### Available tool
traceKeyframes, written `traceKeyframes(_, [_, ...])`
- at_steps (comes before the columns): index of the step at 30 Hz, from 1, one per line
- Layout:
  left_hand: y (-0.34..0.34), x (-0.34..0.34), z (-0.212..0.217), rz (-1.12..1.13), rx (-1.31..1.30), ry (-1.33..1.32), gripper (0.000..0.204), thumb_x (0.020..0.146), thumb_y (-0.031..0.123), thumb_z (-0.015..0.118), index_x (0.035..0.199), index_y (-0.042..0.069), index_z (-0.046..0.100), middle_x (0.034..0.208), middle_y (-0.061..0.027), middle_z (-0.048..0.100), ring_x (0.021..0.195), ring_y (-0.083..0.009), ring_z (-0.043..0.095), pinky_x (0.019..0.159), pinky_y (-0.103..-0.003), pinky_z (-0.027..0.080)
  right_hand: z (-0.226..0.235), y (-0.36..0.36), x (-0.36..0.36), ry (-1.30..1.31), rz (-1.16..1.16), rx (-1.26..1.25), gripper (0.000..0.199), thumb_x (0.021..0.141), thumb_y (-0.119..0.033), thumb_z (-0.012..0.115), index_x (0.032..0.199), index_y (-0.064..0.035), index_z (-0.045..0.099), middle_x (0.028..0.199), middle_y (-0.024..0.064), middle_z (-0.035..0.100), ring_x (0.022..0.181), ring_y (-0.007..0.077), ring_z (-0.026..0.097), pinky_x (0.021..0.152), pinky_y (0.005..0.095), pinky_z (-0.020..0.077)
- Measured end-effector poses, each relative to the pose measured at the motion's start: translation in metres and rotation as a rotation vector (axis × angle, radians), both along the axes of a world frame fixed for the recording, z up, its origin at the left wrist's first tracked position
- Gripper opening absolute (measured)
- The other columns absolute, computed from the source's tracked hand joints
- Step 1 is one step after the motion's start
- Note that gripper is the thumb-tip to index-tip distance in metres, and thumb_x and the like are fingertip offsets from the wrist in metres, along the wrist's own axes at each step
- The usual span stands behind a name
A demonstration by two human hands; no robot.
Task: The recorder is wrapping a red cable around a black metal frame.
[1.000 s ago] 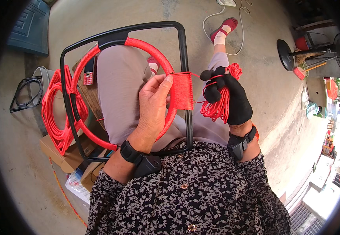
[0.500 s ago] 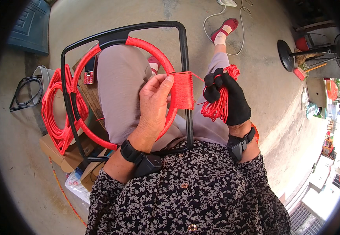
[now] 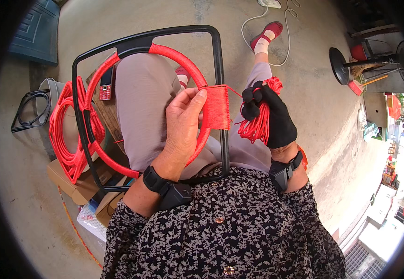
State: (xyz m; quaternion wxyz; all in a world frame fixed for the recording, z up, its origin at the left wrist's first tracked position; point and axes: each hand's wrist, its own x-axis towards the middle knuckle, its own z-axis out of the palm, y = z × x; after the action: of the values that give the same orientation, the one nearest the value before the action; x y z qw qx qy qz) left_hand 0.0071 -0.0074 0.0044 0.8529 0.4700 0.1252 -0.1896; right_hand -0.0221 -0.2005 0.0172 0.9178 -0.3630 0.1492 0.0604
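A black metal frame [image 3: 222, 60] with an inner ring wrapped in red cord [image 3: 178, 56] rests across my thighs. Between the ring's right side and the frame's right bar stretches a flat band of tightly wound red cord [image 3: 218, 109]. My bare left hand [image 3: 183, 116] pinches the ring at the band's upper left corner, thumb against fingers. In a black glove with some fingertips bare, my right hand [image 3: 276, 116] is closed on a bundle of red cord [image 3: 257, 124]. A short taut strand runs from the band's top to that hand.
At left, a finished-looking red-corded frame [image 3: 67, 135] leans by a cardboard box [image 3: 69, 183]. A red phone [image 3: 105, 88] lies on a wooden surface near my left knee. A black fan [image 3: 339, 65] stands at right; a white cable [image 3: 289, 37] crosses the floor.
My right hand and its cord bundle have shifted very slightly left. My left hand and the frame stay in place.
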Motion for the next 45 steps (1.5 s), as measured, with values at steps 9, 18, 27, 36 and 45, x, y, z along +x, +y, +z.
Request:
traceKeyframes(9, [-0.0016, -0.0006, 0.0041, 0.006, 0.010, -0.001, 0.014, 0.093, 0.015, 0.060, 0.098, 0.003, 0.061, 0.090, -0.0001, 0.063, 0.077, -0.0054, 0.060, 0.063, -0.021, 0.051, -0.0017, 0.0002, 0.0005, 0.024, -0.005, 0.001, 0.021, 0.095, -0.019, 0.050, 0.083, -0.0023, 0.053, 0.083, 0.0144, 0.061, 0.060, 0.0169, 0.054, 0.058, 0.0285, 0.0448])
traceKeyframes(18, [-0.0021, -0.0006, 0.0054, 0.010, -0.018, -0.002, 0.013, 0.093, 0.014, 0.059, 0.098, 0.003, 0.061, 0.090, -0.0004, 0.062, 0.076, -0.0054, 0.060, 0.063, -0.021, 0.052, 0.0015, 0.0024, 0.0003, 0.035, -0.013, -0.018, 0.022, 0.095, -0.020, 0.050, 0.082, -0.0025, 0.052, 0.081, 0.0138, 0.058, 0.059, 0.0162, 0.052, 0.057, 0.0277, 0.0437])
traceKeyframes(27, [-0.0002, -0.0004, 0.0011, -0.007, -0.039, -0.018, 0.017, 0.092, 0.015, 0.061, 0.105, 0.005, 0.060, 0.093, -0.0025, 0.065, 0.077, -0.0079, 0.063, 0.064, -0.023, 0.053, -0.0022, 0.0001, -0.0022, 0.029, 0.041, -0.018, 0.019, 0.097, -0.022, 0.047, 0.087, -0.0066, 0.053, 0.090, 0.0080, 0.057, 0.064, 0.0120, 0.048, 0.062, 0.0266, 0.0412])
traceKeyframes(36, [0.0000, -0.0003, 0.0006, -0.012, -0.037, -0.021, 0.016, 0.091, 0.015, 0.061, 0.105, 0.005, 0.060, 0.093, -0.0024, 0.065, 0.078, -0.0081, 0.063, 0.064, -0.023, 0.053, -0.0056, -0.0002, -0.0011, 0.023, 0.023, 0.026, 0.020, 0.096, -0.021, 0.049, 0.085, -0.0046, 0.053, 0.086, 0.0112, 0.058, 0.061, 0.0140, 0.050, 0.060, 0.0272, 0.0428])
traceKeyframes(45, [-0.0001, -0.0006, 0.0029, -0.013, -0.061, -0.003, 0.017, 0.091, 0.015, 0.061, 0.105, 0.005, 0.060, 0.093, -0.0027, 0.065, 0.079, -0.0087, 0.063, 0.066, -0.024, 0.053, -0.0064, -0.0008, -0.0012, 0.031, 0.030, 0.042, 0.021, 0.096, -0.022, 0.048, 0.085, -0.0050, 0.052, 0.086, 0.0106, 0.057, 0.062, 0.0140, 0.050, 0.060, 0.0272, 0.0426])
